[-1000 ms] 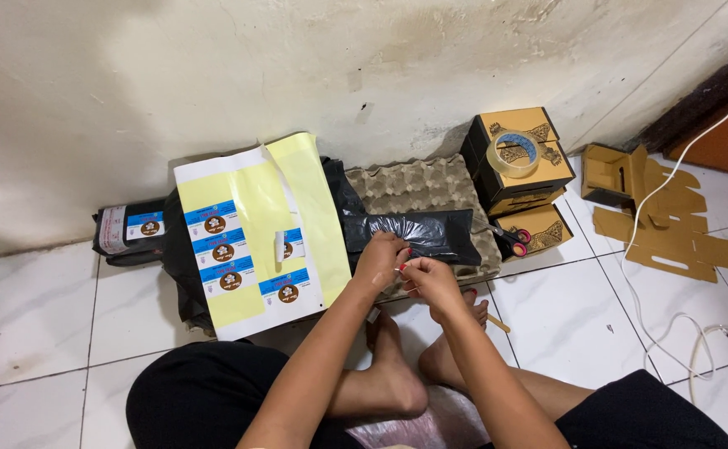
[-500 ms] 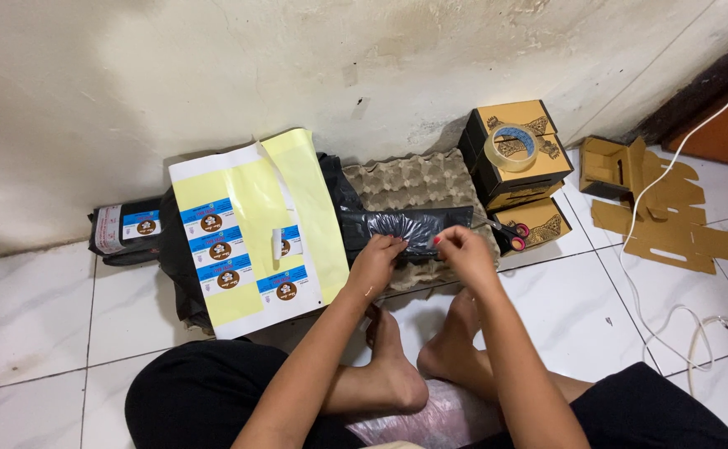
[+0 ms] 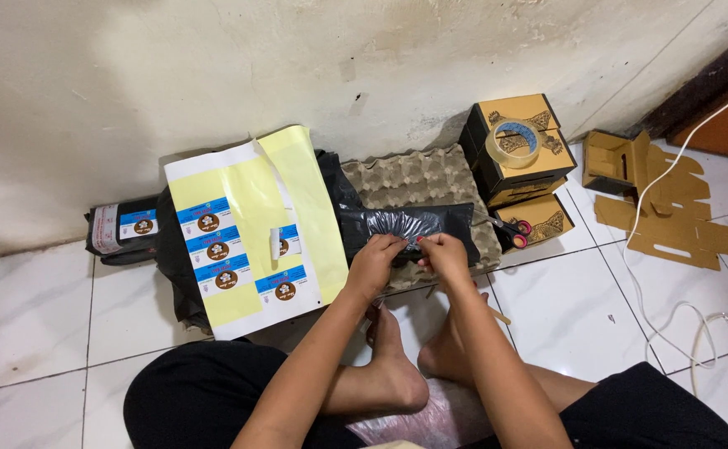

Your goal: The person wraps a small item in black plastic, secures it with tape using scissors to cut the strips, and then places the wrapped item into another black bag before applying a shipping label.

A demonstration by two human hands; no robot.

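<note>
Both hands are down on the black bag (image 3: pixel 418 226), which lies flat across the egg tray (image 3: pixel 418 179) right in front of the wall. Left hand (image 3: pixel 374 264) has its fingers curled shut, pinching the bag's near edge, and the right hand (image 3: pixel 444 252) is closed up the same way just beside it, knuckles almost touching. There's a tiny red bit between the two hands, can't tell what it is. To the left of the bag is a yellow sticker sheet (image 3: pixel 247 224) with a few blue labels on it, resting on more black bags. On the right, scissors (image 3: pixel 509 229) with red handles sit at the tray's edge, next to stacked brown boxes (image 3: pixel 518 162) with a tape roll (image 3: pixel 513 143) on top. Flat cardboard (image 3: pixel 671 224) and a white cable (image 3: pixel 646 249) lie further right on the tiles.
</note>
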